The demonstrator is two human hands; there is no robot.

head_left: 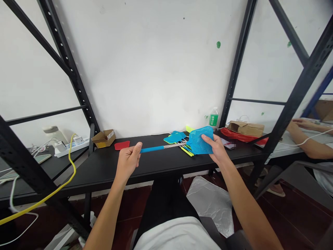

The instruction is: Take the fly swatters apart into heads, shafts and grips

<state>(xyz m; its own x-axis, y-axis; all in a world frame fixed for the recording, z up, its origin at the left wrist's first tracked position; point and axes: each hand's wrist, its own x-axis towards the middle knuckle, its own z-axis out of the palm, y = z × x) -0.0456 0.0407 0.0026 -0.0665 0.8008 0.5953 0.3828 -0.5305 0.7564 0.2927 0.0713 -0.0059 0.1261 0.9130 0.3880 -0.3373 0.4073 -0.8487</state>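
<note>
I hold a blue fly swatter level above the black table. My left hand is closed round the blue handle end. My right hand pinches the blue mesh head from its right side. A thin metal shaft joins handle and head. Under the swatter lie more swatter parts on the table: blue heads and yellow-green handles.
A small cardboard box and a red flat piece sit at the table's back left. A green-labelled bottle stands by the wall. Black rack posts flank the table. Another person's arms rest at the right bench. A yellow cable hangs left.
</note>
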